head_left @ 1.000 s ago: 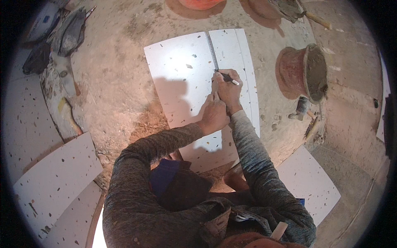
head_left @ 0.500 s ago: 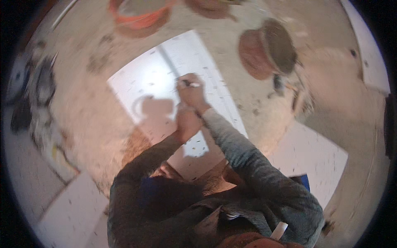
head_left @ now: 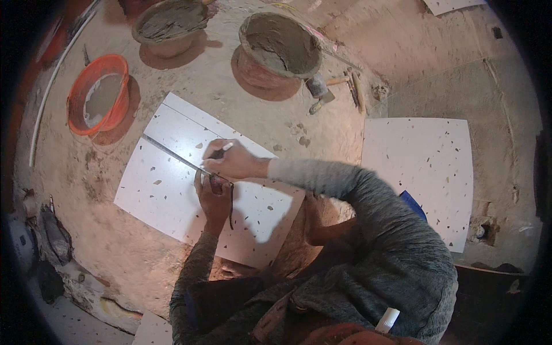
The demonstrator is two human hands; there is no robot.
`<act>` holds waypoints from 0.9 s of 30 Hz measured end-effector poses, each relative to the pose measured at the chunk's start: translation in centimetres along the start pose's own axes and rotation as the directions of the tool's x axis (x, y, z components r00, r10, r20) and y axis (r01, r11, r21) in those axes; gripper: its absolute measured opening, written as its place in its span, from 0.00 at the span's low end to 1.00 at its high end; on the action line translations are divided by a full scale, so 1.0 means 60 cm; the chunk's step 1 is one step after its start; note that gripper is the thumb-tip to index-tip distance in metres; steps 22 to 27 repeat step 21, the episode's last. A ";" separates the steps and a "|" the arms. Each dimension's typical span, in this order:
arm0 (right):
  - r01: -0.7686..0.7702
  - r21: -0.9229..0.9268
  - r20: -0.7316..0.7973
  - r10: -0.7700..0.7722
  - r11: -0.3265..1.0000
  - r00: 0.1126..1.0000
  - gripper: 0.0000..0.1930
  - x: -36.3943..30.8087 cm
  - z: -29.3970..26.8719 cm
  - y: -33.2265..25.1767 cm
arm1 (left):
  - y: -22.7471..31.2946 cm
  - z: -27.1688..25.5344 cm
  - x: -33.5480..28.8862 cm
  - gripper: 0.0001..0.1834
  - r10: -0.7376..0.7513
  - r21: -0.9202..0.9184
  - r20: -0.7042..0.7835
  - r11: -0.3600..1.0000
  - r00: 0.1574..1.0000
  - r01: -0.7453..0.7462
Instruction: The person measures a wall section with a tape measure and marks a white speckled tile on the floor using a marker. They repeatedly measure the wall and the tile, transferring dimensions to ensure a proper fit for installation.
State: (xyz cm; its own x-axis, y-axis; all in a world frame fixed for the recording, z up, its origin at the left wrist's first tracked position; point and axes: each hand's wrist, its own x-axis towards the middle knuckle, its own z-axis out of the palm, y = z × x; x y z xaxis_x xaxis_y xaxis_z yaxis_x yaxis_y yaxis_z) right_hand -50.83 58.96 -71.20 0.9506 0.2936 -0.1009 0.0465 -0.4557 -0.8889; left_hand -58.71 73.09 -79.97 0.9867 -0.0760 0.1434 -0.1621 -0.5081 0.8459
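A white speckled tile (head_left: 253,210) lies on the ground in front of me, with a thin dark line across its far part. My left hand (head_left: 214,201) is closed round a small reddish tape measure (head_left: 218,184), whose strap hangs down beside it. The tape's blade (head_left: 169,152) stretches out over the tile toward its left edge. Just beyond, my right hand (head_left: 236,161) grips a white marker pen (head_left: 227,146), its lower end close to the blade by my left fingers. Whether the tip touches the tile I cannot tell.
An orange bucket (head_left: 118,112) stands at the left. Two tubs of wet mortar, one (head_left: 164,47) left and another (head_left: 244,60) right, stand beyond the tile. Hand tools (head_left: 325,99) lie beside the right tub. Another speckled tile (head_left: 420,172) lies at my right.
The view has swung, so the tile, tubs and bucket appear turned and shifted left. My right hand stays on the pen and my left hand by the tape; their forearms now lie farther apart.
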 end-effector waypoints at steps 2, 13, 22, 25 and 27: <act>0.058 -0.150 0.138 -0.038 0.987 0.990 0.10 -0.028 -0.058 0.004 | -0.001 -0.006 -0.001 0.31 -0.088 -0.115 0.059 0.989 0.994 0.095; -0.365 -0.242 0.019 0.380 0.899 0.925 0.10 -0.228 -0.328 0.115 | 0.021 -0.073 0.003 0.27 -0.105 -0.129 0.041 0.986 0.994 0.110; -0.326 -0.186 0.083 0.346 0.927 0.935 0.10 -0.220 -0.299 0.157 | 0.007 -0.134 -0.055 0.28 -0.257 -0.324 0.032 0.911 0.966 0.254; -0.326 -0.186 0.083 0.346 0.927 0.935 0.10 -0.220 -0.299 0.157 | 0.007 -0.134 -0.055 0.28 -0.257 -0.324 0.032 0.911 0.966 0.254; -0.326 -0.186 0.083 0.346 0.927 0.935 0.10 -0.220 -0.299 0.157 | 0.007 -0.134 -0.055 0.28 -0.257 -0.324 0.032 0.911 0.966 0.254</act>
